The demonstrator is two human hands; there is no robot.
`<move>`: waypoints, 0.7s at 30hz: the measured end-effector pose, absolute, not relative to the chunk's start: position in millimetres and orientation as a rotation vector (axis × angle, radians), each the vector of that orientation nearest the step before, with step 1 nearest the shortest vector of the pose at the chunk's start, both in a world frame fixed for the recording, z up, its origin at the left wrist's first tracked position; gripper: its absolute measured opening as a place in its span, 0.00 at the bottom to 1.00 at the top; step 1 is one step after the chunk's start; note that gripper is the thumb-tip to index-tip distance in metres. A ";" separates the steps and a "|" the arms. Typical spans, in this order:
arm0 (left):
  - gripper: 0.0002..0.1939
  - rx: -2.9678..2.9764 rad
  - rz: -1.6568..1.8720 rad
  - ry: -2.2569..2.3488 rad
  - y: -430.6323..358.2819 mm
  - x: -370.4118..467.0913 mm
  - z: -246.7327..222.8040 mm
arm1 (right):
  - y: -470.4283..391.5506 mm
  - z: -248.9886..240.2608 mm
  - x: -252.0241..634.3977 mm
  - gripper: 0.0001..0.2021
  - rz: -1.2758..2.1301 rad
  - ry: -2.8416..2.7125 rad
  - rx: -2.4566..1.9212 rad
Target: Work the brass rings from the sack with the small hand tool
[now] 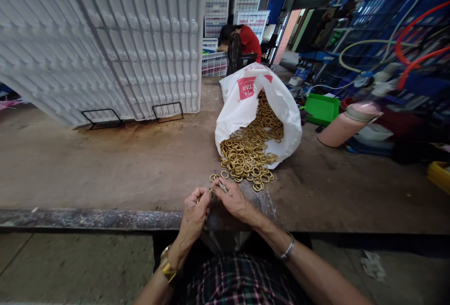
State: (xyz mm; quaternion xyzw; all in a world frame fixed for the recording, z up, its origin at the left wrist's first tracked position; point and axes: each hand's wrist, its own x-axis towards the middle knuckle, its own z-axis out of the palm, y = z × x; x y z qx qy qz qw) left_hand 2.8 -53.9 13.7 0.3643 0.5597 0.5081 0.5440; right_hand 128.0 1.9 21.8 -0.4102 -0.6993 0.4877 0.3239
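My left hand (194, 212) and my right hand (235, 200) meet at the near edge of a worn workbench (105, 164). The left hand pinches a small brass ring (211, 193). The right hand grips a thin metal tool (222, 186) whose tip touches that ring. Just beyond the fingers lie two loose brass rings (219, 175). A white plastic bag (242, 108) lies open on its side behind them, and a pile of several brass rings (251, 152) spills out of it toward my hands.
A tall stack of white moulded trays (116, 38) leans on wire stands at the back left. A person in a red shirt (249, 41) sits behind the bag. A green bin (321, 108), a pink cylinder (346, 124) and hoses crowd the right.
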 end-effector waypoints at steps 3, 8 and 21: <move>0.17 0.672 1.216 1.108 -57.0 4.8 18.7 | 1.5 17.7 125.8 0.09 1.535 -1.609 -1.084; 0.16 0.641 1.239 1.062 -61.1 8.1 19.6 | 0.2 18.7 124.1 0.10 1.541 -1.592 -1.085; 0.15 0.723 1.198 1.122 -62.9 8.2 16.4 | -2.6 16.5 123.9 0.11 1.542 -1.644 -1.115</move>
